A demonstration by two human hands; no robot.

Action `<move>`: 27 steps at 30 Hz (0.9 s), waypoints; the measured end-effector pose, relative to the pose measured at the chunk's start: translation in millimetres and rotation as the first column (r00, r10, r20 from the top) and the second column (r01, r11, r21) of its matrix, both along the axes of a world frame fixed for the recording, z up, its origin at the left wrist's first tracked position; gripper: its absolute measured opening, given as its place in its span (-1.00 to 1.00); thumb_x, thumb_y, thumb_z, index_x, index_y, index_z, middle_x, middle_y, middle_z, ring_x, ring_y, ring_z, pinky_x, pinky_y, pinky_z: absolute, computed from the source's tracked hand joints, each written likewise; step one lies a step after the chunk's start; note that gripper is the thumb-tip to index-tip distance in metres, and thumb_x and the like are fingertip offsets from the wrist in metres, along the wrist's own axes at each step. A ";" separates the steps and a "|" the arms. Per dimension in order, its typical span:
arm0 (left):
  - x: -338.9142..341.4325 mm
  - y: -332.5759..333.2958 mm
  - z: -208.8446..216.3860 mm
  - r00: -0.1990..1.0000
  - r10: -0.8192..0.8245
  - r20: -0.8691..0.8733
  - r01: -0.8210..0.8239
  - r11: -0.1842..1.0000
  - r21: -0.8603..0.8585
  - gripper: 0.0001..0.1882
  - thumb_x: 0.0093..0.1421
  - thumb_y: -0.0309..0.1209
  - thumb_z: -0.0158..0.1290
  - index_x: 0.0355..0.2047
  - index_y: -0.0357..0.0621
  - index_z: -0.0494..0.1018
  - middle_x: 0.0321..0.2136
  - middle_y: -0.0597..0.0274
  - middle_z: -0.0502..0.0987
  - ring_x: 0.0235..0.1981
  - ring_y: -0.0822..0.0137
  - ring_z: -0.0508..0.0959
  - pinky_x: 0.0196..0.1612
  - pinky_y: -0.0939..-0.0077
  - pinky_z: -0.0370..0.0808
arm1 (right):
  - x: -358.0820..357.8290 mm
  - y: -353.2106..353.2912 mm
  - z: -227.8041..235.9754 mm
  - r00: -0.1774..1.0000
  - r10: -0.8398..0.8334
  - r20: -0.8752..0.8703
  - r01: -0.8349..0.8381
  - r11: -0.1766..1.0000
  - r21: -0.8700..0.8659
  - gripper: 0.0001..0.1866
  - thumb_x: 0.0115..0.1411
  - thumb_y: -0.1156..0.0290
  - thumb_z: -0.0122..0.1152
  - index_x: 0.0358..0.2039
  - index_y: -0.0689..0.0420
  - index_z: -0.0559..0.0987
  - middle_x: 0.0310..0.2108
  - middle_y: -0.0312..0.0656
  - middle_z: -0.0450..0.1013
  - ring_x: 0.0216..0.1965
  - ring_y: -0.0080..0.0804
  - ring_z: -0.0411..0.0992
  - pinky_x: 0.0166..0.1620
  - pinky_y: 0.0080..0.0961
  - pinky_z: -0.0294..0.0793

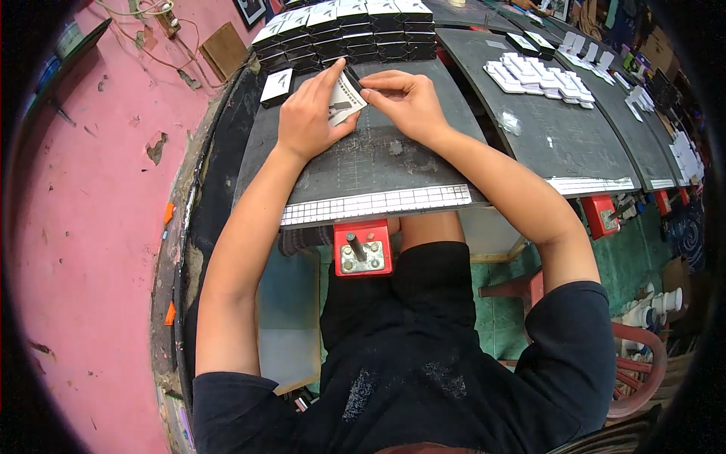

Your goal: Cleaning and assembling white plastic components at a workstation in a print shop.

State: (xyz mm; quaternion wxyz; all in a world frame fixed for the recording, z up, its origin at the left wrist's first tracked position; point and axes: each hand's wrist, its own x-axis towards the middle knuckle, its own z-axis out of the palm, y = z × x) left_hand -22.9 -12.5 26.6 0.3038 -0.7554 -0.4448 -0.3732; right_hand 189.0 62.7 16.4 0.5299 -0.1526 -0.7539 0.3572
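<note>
Over the far part of the dark worktable (340, 163), both hands are on a small white-and-black carton (344, 102) with a grey picture on its face. My left hand (306, 113) wraps around its left side, thumb along the near edge. At the upper right edge my right hand (412, 102) pinches the carton's black part between thumb and fingers; whether that is a flap or the side cannot be made out. Just left of my left hand lies another small carton (277, 85), white on top with black sides. The inside of the held carton is hidden.
Stacked white-and-black cartons (344, 47) line the table's back. Gridded white strip (378, 200) runs along the front edge, above a red metal-plated bracket (363, 253). White pieces (537, 79) and crumpled clear plastic (510, 121) lie on the right table. A pink wall (91, 189) borders the left.
</note>
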 end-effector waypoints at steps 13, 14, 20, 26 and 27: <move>-6.1 7.5 -4.2 0.999 0.017 0.034 -0.014 0.996 -0.090 -0.03 0.12 -0.22 0.37 0.53 -0.02 0.24 0.33 -0.02 0.46 0.21 -0.08 0.58 0.22 0.10 0.58 | -5.7 -17.5 -5.3 0.976 -0.123 0.182 0.071 0.960 0.270 -0.32 0.35 0.35 0.44 0.45 0.08 0.46 0.33 -0.02 0.39 0.24 -0.14 0.54 0.26 -0.25 0.60; -7.2 7.8 -6.1 0.999 0.021 0.027 -0.017 0.992 -0.126 -0.03 0.13 -0.24 0.36 0.54 -0.03 0.22 0.36 -0.04 0.42 0.24 -0.10 0.56 0.25 0.07 0.57 | -7.7 -17.0 -5.8 0.984 -0.082 0.161 0.043 0.973 0.228 -0.28 0.35 0.34 0.44 0.48 0.07 0.41 0.35 -0.01 0.36 0.26 -0.12 0.52 0.26 -0.25 0.60; -40.4 24.3 -12.2 0.894 0.368 0.256 -0.268 0.896 -0.353 -0.20 0.24 -0.12 0.29 0.42 -0.09 0.29 0.31 -0.19 0.36 0.24 -0.27 0.53 0.27 -0.06 0.54 | -3.7 -19.7 -11.4 0.937 -0.255 0.239 0.184 0.941 0.285 -0.32 0.30 0.36 0.46 0.40 0.09 0.43 0.35 -0.03 0.33 0.20 -0.05 0.53 0.26 -0.18 0.59; -113.4 79.0 10.5 0.667 0.704 0.242 -0.568 0.692 -0.447 -0.24 0.22 0.05 0.23 0.35 -0.04 0.44 0.34 -0.07 0.44 0.25 -0.19 0.55 0.31 -0.02 0.50 | -4.9 -29.6 -11.4 0.954 -0.066 0.294 0.015 0.985 0.172 -0.40 0.23 0.45 0.45 0.28 0.09 0.50 0.31 -0.02 0.33 0.23 0.02 0.50 0.27 -0.16 0.57; -117.2 88.2 11.2 0.650 0.735 0.195 -0.581 0.646 -0.495 -0.22 0.21 0.08 0.23 0.36 -0.04 0.44 0.37 -0.09 0.42 0.28 -0.18 0.52 0.33 -0.01 0.48 | -5.2 -31.6 -9.9 0.948 -0.059 0.314 0.002 0.984 0.179 -0.41 0.23 0.46 0.44 0.27 0.09 0.50 0.31 -0.02 0.33 0.24 0.03 0.49 0.27 -0.15 0.56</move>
